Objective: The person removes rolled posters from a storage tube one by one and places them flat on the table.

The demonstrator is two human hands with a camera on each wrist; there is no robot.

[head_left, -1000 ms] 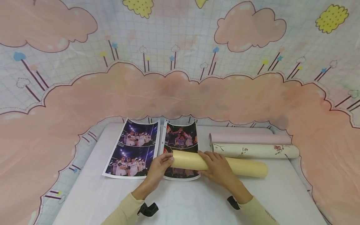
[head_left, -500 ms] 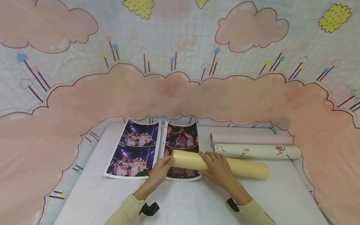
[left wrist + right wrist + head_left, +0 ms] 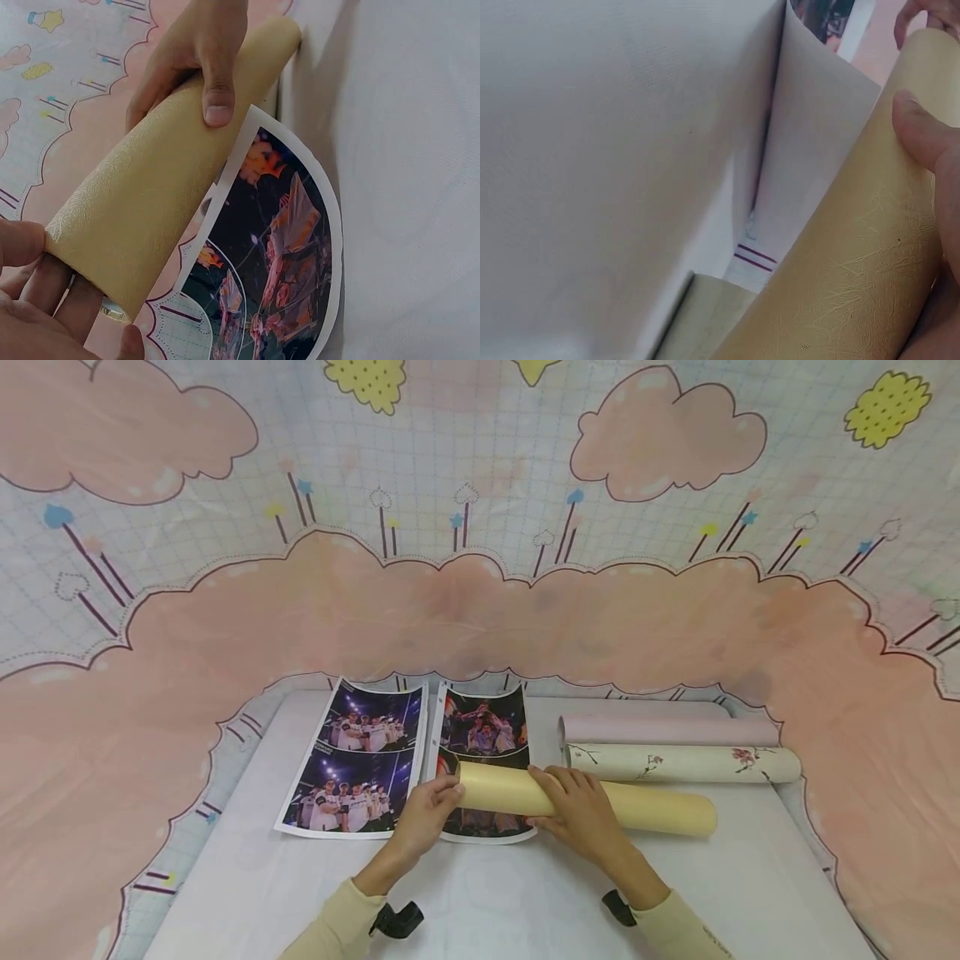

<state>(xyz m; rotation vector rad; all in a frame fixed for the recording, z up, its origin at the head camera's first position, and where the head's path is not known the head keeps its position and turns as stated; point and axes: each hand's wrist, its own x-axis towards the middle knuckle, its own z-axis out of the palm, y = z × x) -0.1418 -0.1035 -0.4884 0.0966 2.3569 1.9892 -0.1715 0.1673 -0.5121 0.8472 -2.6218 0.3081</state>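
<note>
A pale yellow roll (image 3: 502, 789) with a crinkled, shiny surface, perhaps wallpaper, lies slantwise in both hands, above the lower part of the right-hand poster (image 3: 483, 727). At its left end my left hand (image 3: 422, 814) pinches the rim. In the left wrist view, the left thumb is outside and some fingers reach into the roll's open end. My right hand (image 3: 581, 810) grips the roll near its middle, thumb on the near side and fingers over the far side. The right wrist view shows the right thumb pressed along the roll (image 3: 855, 270).
A pink roll (image 3: 675, 730) and a cream roll with flower sprigs (image 3: 690, 764) lie side by side at the back right. Another curled poster (image 3: 352, 785) lies left of the hands. The white table (image 3: 487, 902) meets a patterned cloth (image 3: 450, 610) behind.
Both hands keep the same hold on the yellow roll. The whole head view shifts only very slightly; posters and other rolls stay in place.
</note>
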